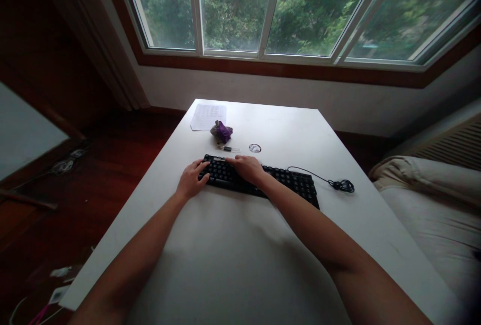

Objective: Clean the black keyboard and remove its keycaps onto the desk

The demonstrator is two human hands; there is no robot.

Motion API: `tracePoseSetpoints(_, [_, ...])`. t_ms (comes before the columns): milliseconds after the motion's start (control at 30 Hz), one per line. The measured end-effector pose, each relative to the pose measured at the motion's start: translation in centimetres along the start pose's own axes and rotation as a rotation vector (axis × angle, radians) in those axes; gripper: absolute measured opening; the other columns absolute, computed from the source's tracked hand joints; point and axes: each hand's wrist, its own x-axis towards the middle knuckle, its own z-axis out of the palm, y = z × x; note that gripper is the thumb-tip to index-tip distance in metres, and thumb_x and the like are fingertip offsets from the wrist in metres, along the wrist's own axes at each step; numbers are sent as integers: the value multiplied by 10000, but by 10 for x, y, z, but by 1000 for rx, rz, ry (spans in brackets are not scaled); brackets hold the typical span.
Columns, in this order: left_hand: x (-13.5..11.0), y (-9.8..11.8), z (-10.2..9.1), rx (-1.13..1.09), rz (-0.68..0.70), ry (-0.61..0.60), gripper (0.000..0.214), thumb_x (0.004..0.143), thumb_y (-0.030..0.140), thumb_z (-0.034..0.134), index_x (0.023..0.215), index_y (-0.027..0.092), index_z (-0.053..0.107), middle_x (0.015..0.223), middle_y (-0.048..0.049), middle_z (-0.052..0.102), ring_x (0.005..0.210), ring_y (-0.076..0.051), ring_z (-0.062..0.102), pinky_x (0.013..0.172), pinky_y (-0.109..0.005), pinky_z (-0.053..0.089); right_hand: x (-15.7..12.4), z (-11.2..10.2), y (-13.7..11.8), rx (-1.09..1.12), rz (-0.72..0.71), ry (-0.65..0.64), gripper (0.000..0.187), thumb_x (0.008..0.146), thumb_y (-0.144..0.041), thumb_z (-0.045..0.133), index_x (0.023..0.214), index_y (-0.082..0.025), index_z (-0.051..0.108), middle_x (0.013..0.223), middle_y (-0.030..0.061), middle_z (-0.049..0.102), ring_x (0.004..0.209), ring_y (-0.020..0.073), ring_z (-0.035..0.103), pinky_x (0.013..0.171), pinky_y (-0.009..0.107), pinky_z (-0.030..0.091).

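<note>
A black keyboard [233, 178] lies across the white table, its right end angled nearer to me. My left hand [191, 178] grips its left end, thumb by the front edge and fingers along the side. Over the upper left keys is my right hand [246, 167], its fingers drawn together and pointing left. At those fingertips shows a thin pale strip [219, 159], too small to name. Just behind the keyboard lies a slim tool with a dark middle and clear ends [228, 149]. A crumpled purple and grey cloth-like bundle [222, 132] sits farther back.
A printed paper sheet [209, 116] lies at the table's [225, 245] far left corner. A round flat item [254, 148] rests behind the keyboard. The keyboard's coiled cable [341, 185] is to the right. A cloth-covered seat [421, 214] stands beyond the right edge.
</note>
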Motion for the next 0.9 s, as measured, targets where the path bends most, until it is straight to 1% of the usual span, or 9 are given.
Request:
tracePoseSetpoints(67, [0,0,0,2,4,-4,453,930,356,568,1379,290,576,1444,-69,528,1313,-280,523,1141,-489,427,1,0,-3,12,-2,8,524,1020,-211,355,1509,-380,430,1168,104,686,988,257,682,785,336,492])
tracePoseSetpoints(133, [-1,1,0,7,4,-6,454,934,363,564,1382,291,573,1446,-70,527,1316,-281,520,1143,-491,426,-4,1,5,8,-7,6,547,1016,-195,359,1525,-389,404,1162,99,682,995,253,670,780,331,484])
tracePoseSetpoints(233, [-1,2,0,20,-2,-12,454,938,369,559,1383,282,566,1450,-77,524,1317,-285,518,1146,-499,421,-24,4,31,-10,-9,5,567,1018,-186,363,1546,-392,372,1144,101,668,1032,246,632,779,314,466])
tracePoseSetpoints(367, [0,8,0,37,-1,3,470,929,371,568,1386,261,548,1483,-91,493,1349,-298,488,1163,-515,398,-46,7,58,-12,-25,22,510,1036,-236,376,1528,-361,429,1157,118,632,1081,244,570,789,296,445])
tracePoseSetpoints(433, [1,13,0,43,31,10,494,923,374,574,1400,252,531,1525,-94,452,1394,-304,443,1184,-516,373,-46,8,57,-6,-14,56,491,1040,-244,380,1511,-360,460,1179,123,611,1094,247,549,779,293,441])
tracePoseSetpoints(533, [2,21,1,60,112,-19,510,925,387,572,1415,252,526,1569,-87,410,1454,-314,364,1215,-533,318,-35,8,42,-2,20,107,479,1038,-232,381,1482,-376,492,1201,122,593,1090,254,534,753,296,444])
tracePoseSetpoints(700, [3,25,2,109,158,-53,520,937,403,553,1440,275,514,1580,-76,409,1473,-333,327,1221,-585,257,-19,7,20,26,1,95,480,1036,-206,359,1463,-371,507,1220,124,583,1132,262,505,762,307,474])
tracePoseSetpoints(800, [3,24,4,114,154,-50,523,934,415,551,1438,277,517,1574,-73,417,1466,-335,334,1222,-579,253,-29,8,28,23,18,83,489,1034,-201,363,1476,-362,493,1236,135,563,1150,267,489,769,303,480])
tracePoseSetpoints(900, [4,25,5,113,150,-48,518,932,420,548,1427,272,525,1565,-75,427,1457,-335,346,1224,-577,247,-52,12,49,6,36,79,519,1019,-180,393,1500,-361,466,1239,140,552,1141,270,481,771,300,476])
